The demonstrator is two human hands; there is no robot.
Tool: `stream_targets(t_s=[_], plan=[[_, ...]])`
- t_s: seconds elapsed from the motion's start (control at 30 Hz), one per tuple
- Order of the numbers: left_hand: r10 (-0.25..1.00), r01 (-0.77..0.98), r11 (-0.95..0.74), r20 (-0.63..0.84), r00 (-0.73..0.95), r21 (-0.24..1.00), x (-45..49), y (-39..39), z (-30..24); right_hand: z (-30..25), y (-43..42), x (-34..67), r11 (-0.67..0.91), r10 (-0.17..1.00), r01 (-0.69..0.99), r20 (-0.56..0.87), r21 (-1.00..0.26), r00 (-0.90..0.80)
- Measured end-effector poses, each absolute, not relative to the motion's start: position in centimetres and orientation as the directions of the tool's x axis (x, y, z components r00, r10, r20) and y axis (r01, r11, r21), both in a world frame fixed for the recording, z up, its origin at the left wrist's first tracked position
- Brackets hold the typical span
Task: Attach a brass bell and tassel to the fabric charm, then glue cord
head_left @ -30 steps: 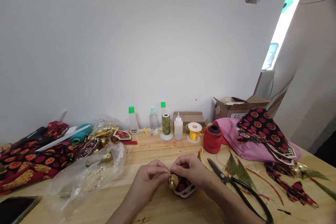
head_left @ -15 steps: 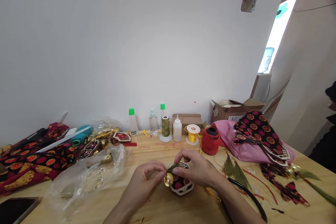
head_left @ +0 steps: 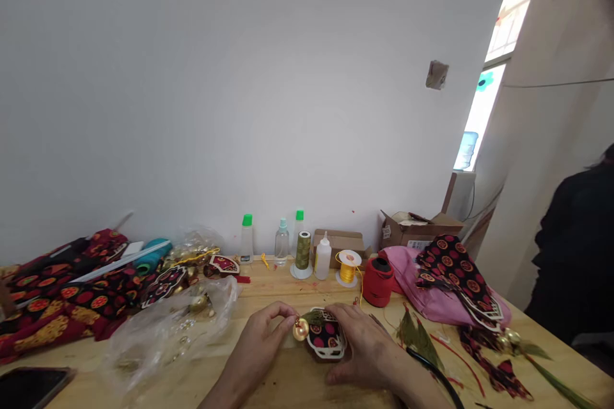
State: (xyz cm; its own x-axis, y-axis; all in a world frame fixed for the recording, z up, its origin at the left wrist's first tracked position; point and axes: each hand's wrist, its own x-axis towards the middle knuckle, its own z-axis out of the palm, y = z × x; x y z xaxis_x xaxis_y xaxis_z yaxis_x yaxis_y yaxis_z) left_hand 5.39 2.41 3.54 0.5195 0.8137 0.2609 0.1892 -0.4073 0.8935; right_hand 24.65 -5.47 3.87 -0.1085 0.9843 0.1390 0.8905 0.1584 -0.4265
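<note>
My left hand (head_left: 261, 342) pinches a small gold bell (head_left: 300, 330) just above the wooden table (head_left: 268, 287). The bell sits at the left edge of a dark, red-dotted fabric ornament with a white scalloped rim (head_left: 326, 336). My right hand (head_left: 365, 348) lies over the ornament's right side, fingers curved down on it and holding it against the table. A bit of green tassel (head_left: 313, 317) shows between bell and ornament.
A clear plastic bag (head_left: 165, 332) with gold bits lies left. Patterned fabric (head_left: 57, 300) piles at far left. Bottles (head_left: 281, 243), thread spools (head_left: 302, 249), a red spool (head_left: 378, 281), pink cloth (head_left: 426, 287), black scissors (head_left: 432, 367), a phone (head_left: 29, 385). A person in black (head_left: 575, 249) stands right.
The camera has tilted up and turned slightly. My right hand has dropped from pinching near the bell to resting over the ornament. A person in black has come into view at the right.
</note>
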Motion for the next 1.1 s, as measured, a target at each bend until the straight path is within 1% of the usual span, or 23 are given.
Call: stream_targets(t_s=[0.17,0.27,0.33,0.37,0.43,0.47,0.5,0.6,0.67,0.73,0.83,0.9,1.1], plan=[[0.8,0.223,-0.473,0.31,0.513,0.852,5.1,2.3,3.6,3.1,-4.8,24.9,0.135,0.99,0.867,0.111,-0.48,-0.092],[0.793,0.268,-0.537,0.372,0.482,0.8,4.5,2.5,4.0,3.5,-4.5,24.8,0.186,0.976,0.858,0.189,-0.478,-0.106],[0.757,0.335,-0.628,0.451,0.472,0.703,3.9,2.4,4.8,5.1,-4.5,24.9,0.261,0.945,0.875,0.295,-0.408,-0.144],[0.724,0.365,-0.679,0.498,0.477,0.637,3.5,2.2,5.4,6.3,-4.6,24.9,0.305,0.918,0.887,0.355,-0.348,-0.176],[0.653,0.402,-0.756,0.563,0.506,0.516,2.7,1.2,6.7,9.4,-5.1,24.7,0.381,0.854,0.905,0.447,-0.189,-0.266],[0.643,0.413,-0.765,0.564,0.518,0.493,2.3,0.5,7.2,11.1,-5.5,24.6,0.411,0.819,0.906,0.477,-0.098,-0.32],[0.656,0.424,-0.754,0.539,0.529,0.502,1.9,-0.2,7.6,12.9,-5.8,24.4,0.428,0.795,0.904,0.479,-0.007,-0.373],[0.764,0.477,-0.634,0.396,0.51,0.608,0.7,-2.2,8.0,17.6,-7.1,23.6,0.439,0.735,0.868,0.463,0.234,-0.496],[0.821,0.496,-0.552,0.333,0.465,0.67,-0.2,-2.8,8.1,20.0,-7.9,23.2,0.448,0.704,0.825,0.433,0.346,-0.564],[0.85,0.469,-0.502,0.315,0.422,0.727,-0.9,-2.7,8.2,21.8,-8.6,22.9,0.448,0.681,0.794,0.418,0.411,-0.601],[0.871,0.353,-0.44,0.296,0.392,0.826,-1.3,-2.4,8.8,23.5,-9.5,22.8,0.418,0.663,0.776,0.425,0.473,-0.616],[0.884,0.277,-0.396,0.282,0.373,0.876,-1.2,-2.3,9.0,24.0,-10.0,22.9,0.399,0.66,0.773,0.431,0.493,-0.616],[0.916,0.123,-0.273,0.219,0.337,0.954,-0.4,-3.1,9.2,23.7,-10.5,23.6,0.4,0.671,0.798,0.448,0.451,-0.59]])
